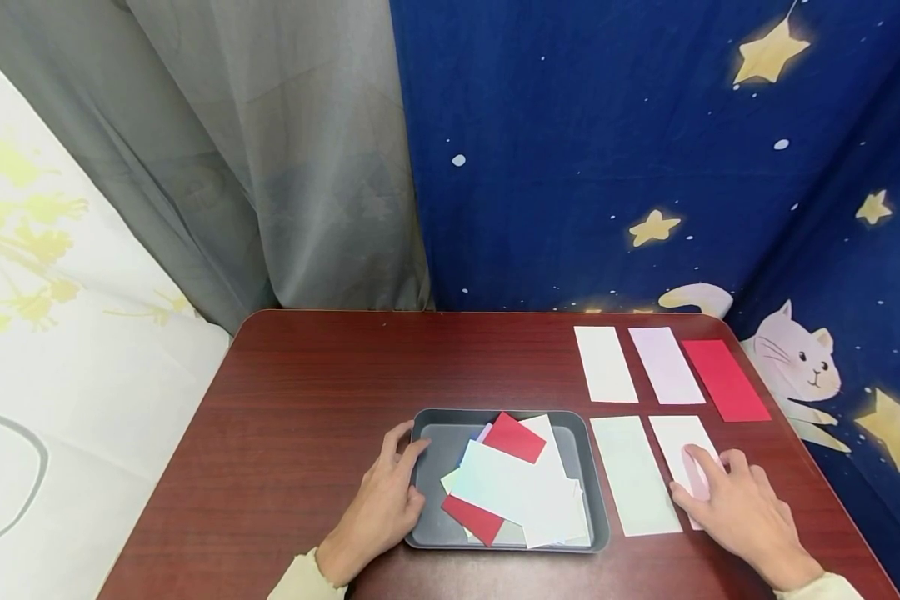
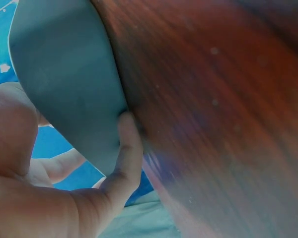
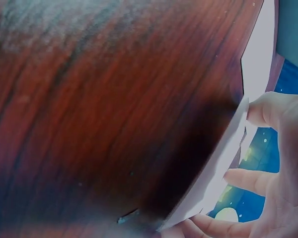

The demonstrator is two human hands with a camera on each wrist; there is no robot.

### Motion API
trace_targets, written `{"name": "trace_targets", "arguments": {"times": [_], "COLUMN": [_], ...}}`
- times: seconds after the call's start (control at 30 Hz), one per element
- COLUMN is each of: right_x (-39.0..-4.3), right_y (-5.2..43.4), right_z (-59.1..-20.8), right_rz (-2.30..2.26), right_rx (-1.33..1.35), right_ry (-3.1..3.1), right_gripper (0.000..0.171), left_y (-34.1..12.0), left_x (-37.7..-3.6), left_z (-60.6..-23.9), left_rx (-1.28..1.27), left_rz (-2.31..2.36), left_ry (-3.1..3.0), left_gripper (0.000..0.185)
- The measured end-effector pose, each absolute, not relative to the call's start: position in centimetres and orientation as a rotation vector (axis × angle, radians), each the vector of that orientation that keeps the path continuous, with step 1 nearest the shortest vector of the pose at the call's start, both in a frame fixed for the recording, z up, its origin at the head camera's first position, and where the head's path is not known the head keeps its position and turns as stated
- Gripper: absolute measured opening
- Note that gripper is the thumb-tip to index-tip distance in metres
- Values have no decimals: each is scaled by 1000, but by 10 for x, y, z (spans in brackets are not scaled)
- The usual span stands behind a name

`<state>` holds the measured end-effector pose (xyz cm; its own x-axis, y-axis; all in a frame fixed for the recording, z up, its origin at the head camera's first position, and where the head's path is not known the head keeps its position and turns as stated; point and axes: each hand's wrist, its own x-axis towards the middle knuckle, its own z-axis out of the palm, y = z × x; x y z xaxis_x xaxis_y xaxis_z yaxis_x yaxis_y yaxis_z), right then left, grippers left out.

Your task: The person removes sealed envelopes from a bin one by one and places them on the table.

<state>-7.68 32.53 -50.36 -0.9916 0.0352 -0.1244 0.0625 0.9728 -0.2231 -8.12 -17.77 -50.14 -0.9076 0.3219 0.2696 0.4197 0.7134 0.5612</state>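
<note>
A dark grey tray (image 1: 435,467) holds a loose pile of paper pieces in white, pale blue-green and red. My left hand (image 1: 378,504) grips its left side, the thumb (image 2: 129,144) against the outer wall and fingers reaching over the rim. To the tray's right, my right hand (image 1: 746,504) holds a pale pinkish paper piece (image 1: 696,479) between thumb and fingers, low over a white paper rectangle (image 1: 678,429). In the right wrist view the held paper (image 3: 216,171) is tilted at the fingertips. The hand covers much of both sheets.
A pale green rectangle (image 1: 636,475) lies between the tray and my right hand. Behind, in a row, lie a white rectangle (image 1: 606,364), a pale lilac one (image 1: 667,365) and a red one (image 1: 726,381). The brown table (image 1: 307,392) ends at grey and blue curtains.
</note>
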Motion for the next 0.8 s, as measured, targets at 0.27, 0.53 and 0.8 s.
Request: {"name": "trace_targets", "arguments": {"times": [0.27, 0.53, 0.8], "right_x": [-75, -76, -79], "right_y": [324, 325, 316], "right_z": [-506, -505, -501], "right_rz": [-328, -326, -310], "right_rx": [76, 70, -11], "right_ry": [2998, 2993, 3096], "right_gripper": [78, 76, 67], "left_y": [-178, -178, -177], "left_x": [-82, -81, -82], "left_z": [-501, -502, -501], "left_rx": [-592, -590, -585], "left_rz": [-979, -982, -980], "left_ry": [-2775, -2775, -2789], "left_gripper": [65, 65, 64]}}
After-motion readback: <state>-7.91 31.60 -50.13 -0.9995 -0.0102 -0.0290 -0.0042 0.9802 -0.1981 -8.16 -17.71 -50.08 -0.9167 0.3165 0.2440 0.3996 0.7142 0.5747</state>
